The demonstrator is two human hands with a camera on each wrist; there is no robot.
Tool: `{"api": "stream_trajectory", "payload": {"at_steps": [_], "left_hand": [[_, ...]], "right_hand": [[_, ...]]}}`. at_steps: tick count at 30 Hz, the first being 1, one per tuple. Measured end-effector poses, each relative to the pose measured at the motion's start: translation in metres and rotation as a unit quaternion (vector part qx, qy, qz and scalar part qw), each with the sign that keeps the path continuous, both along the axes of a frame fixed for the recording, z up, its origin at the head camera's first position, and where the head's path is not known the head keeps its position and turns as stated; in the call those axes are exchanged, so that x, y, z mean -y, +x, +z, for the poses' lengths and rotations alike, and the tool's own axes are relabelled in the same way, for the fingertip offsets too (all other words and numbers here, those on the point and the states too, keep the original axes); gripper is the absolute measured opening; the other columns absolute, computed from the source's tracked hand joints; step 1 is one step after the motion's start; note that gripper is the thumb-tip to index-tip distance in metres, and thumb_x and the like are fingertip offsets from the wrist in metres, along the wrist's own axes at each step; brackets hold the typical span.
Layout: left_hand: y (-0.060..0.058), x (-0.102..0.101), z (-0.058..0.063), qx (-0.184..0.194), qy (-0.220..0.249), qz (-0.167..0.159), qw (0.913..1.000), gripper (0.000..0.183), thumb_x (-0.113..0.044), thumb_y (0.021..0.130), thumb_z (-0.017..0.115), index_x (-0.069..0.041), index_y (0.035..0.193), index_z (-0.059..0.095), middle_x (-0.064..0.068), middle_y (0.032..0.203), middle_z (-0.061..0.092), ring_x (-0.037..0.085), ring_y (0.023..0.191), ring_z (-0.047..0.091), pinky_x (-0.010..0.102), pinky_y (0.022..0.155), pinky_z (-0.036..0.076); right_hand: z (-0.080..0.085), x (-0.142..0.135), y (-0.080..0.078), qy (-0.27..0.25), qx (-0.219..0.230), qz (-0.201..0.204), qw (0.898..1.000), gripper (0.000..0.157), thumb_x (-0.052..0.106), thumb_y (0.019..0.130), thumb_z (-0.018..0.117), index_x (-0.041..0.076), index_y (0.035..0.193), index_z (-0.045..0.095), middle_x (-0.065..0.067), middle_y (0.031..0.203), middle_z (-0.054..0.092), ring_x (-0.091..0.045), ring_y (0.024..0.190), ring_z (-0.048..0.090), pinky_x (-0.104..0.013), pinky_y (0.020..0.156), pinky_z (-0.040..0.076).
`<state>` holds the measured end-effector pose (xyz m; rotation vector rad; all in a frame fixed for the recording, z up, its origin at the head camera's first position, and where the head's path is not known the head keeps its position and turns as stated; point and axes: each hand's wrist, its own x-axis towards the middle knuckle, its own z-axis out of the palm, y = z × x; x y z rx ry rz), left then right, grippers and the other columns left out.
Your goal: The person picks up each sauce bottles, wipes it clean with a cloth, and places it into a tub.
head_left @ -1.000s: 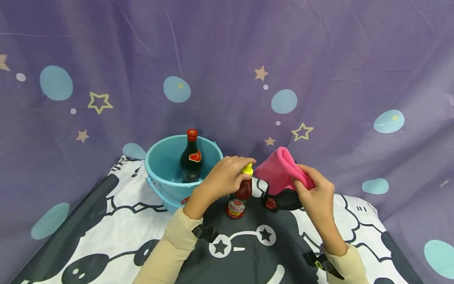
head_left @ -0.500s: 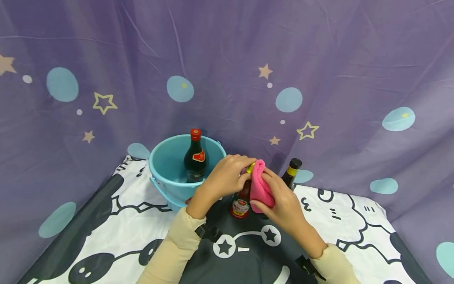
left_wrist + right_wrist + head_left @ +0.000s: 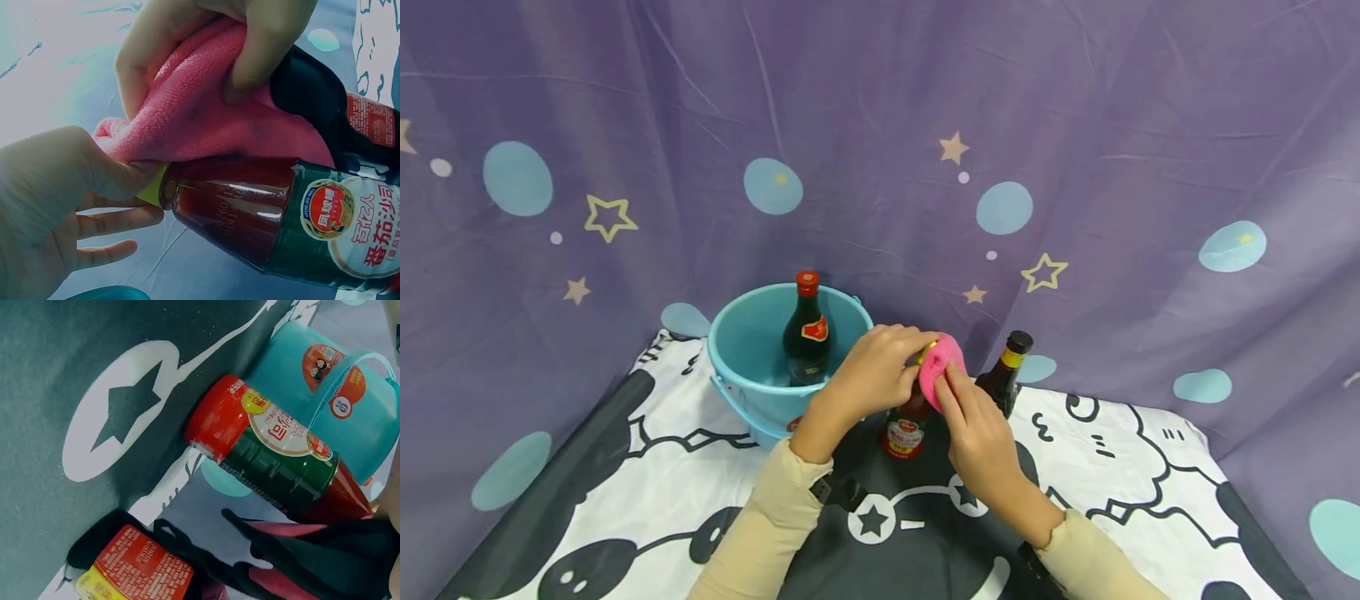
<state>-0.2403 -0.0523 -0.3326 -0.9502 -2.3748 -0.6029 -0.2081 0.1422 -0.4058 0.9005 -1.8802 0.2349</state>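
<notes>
Head | ketchup bottle (image 3: pixel 904 435) upright | left hand (image 3: pixel 871 372) pinches uppermost cap (image 3: pixel 927 354) | right hand (image 3: pixel 988 443) grips cloth (image 3: pixel 932 375)

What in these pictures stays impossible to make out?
Base of the red-capped bottle, head view: behind the blue bucket.
Much of the yellow cap, head view: covered by the left grip and pink cloth.
Base of the red sauce bottle, left wrist view: cut off by the right edge.
Fine print on the black-capped bottle, right wrist view: too small and blurred.
</notes>
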Motion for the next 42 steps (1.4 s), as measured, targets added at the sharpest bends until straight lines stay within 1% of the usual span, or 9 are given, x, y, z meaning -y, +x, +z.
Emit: {"api": "stream_trajectory", "payload": {"at_steps": [2, 7, 14, 18, 25, 29, 34, 38, 42], "left_hand": [[0.0, -0.001, 0.0, 0.005, -0.005, 0.002, 1.0, 0.041, -0.012, 0.089, 0.075, -0.009, 0.129, 0.07, 0.006, 0.11, 0.076, 0.024, 0.097, 0.071, 0.04, 0.094, 0.056], [-0.001, -0.002, 0.001, 0.012, -0.019, 0.008, 0.9997, 0.045, -0.013, 0.088, 0.076, -0.01, 0.132, 0.068, 0.006, 0.116, 0.075, 0.024, 0.103, 0.069, 0.041, 0.096, 0.054], [0.003, -0.004, -0.001, -0.033, -0.04, 0.013, 0.9986, 0.04, -0.015, 0.088, 0.073, -0.01, 0.127, 0.069, 0.003, 0.116, 0.075, 0.022, 0.102, 0.068, 0.041, 0.098, 0.052], [0.006, -0.007, -0.001, -0.049, -0.041, 0.021, 0.9977, 0.036, -0.014, 0.087, 0.072, -0.008, 0.123, 0.069, 0.004, 0.114, 0.074, 0.023, 0.1, 0.066, 0.041, 0.097, 0.052], [0.012, -0.008, -0.008, -0.037, -0.036, 0.03, 0.9982, 0.034, -0.012, 0.085, 0.076, -0.009, 0.118, 0.069, 0.004, 0.11, 0.074, 0.022, 0.097, 0.065, 0.042, 0.096, 0.053], [0.013, -0.01, -0.013, -0.033, -0.028, 0.028, 0.9987, 0.033, -0.012, 0.085, 0.077, -0.011, 0.117, 0.069, 0.003, 0.11, 0.074, 0.021, 0.097, 0.065, 0.041, 0.096, 0.052], [0.009, -0.009, -0.007, -0.04, -0.017, 0.028, 0.9986, 0.033, -0.011, 0.085, 0.078, -0.011, 0.116, 0.069, 0.004, 0.109, 0.075, 0.022, 0.095, 0.066, 0.041, 0.095, 0.053], [0.005, -0.007, -0.001, -0.046, -0.018, 0.035, 0.9982, 0.032, -0.01, 0.085, 0.079, -0.011, 0.115, 0.069, 0.003, 0.107, 0.075, 0.022, 0.094, 0.065, 0.041, 0.095, 0.053], [0.007, -0.01, -0.002, -0.033, -0.021, 0.028, 0.9989, 0.032, -0.011, 0.085, 0.079, -0.011, 0.115, 0.069, 0.003, 0.106, 0.075, 0.022, 0.093, 0.065, 0.04, 0.094, 0.053]], "right_hand": [[0.0, 0.0, 0.001, 0.004, -0.012, -0.005, 1.0, 0.039, -0.002, 0.1, 0.036, -0.008, 0.127, 0.064, -0.026, 0.131, 0.065, -0.041, 0.104, 0.069, -0.05, 0.089, 0.058], [0.0, -0.001, 0.002, -0.001, -0.024, -0.002, 1.0, 0.039, -0.005, 0.095, 0.039, -0.008, 0.123, 0.066, -0.026, 0.128, 0.067, -0.041, 0.107, 0.07, -0.052, 0.089, 0.058], [-0.003, -0.007, 0.005, 0.036, -0.035, 0.002, 0.999, 0.042, -0.005, 0.094, 0.037, -0.006, 0.122, 0.068, -0.024, 0.124, 0.069, -0.039, 0.108, 0.07, -0.05, 0.088, 0.058], [-0.003, -0.012, 0.007, 0.058, -0.016, 0.007, 0.998, 0.042, -0.002, 0.096, 0.036, -0.005, 0.123, 0.068, -0.024, 0.124, 0.069, -0.038, 0.109, 0.07, -0.05, 0.09, 0.058], [-0.013, -0.015, 0.017, 0.066, -0.003, 0.026, 0.997, 0.041, -0.004, 0.098, 0.036, -0.004, 0.12, 0.07, -0.023, 0.121, 0.071, -0.036, 0.104, 0.071, -0.048, 0.085, 0.059], [-0.02, -0.019, 0.022, 0.074, -0.005, 0.021, 0.997, 0.04, -0.003, 0.1, 0.035, -0.003, 0.118, 0.072, -0.022, 0.12, 0.072, -0.035, 0.103, 0.072, -0.047, 0.084, 0.059], [-0.02, -0.022, 0.019, 0.084, -0.001, 0.02, 0.996, 0.04, 0.001, 0.104, 0.035, -0.002, 0.116, 0.073, -0.02, 0.118, 0.074, -0.033, 0.103, 0.073, -0.047, 0.086, 0.059], [-0.02, -0.021, 0.017, 0.097, 0.017, 0.01, 0.995, 0.044, 0.002, 0.103, 0.032, -0.001, 0.117, 0.073, -0.019, 0.119, 0.074, -0.032, 0.105, 0.073, -0.047, 0.089, 0.059], [-0.025, -0.023, 0.022, 0.106, 0.017, 0.006, 0.994, 0.045, 0.002, 0.103, 0.031, -0.001, 0.114, 0.074, -0.019, 0.116, 0.075, -0.032, 0.102, 0.074, -0.046, 0.086, 0.059]]}}
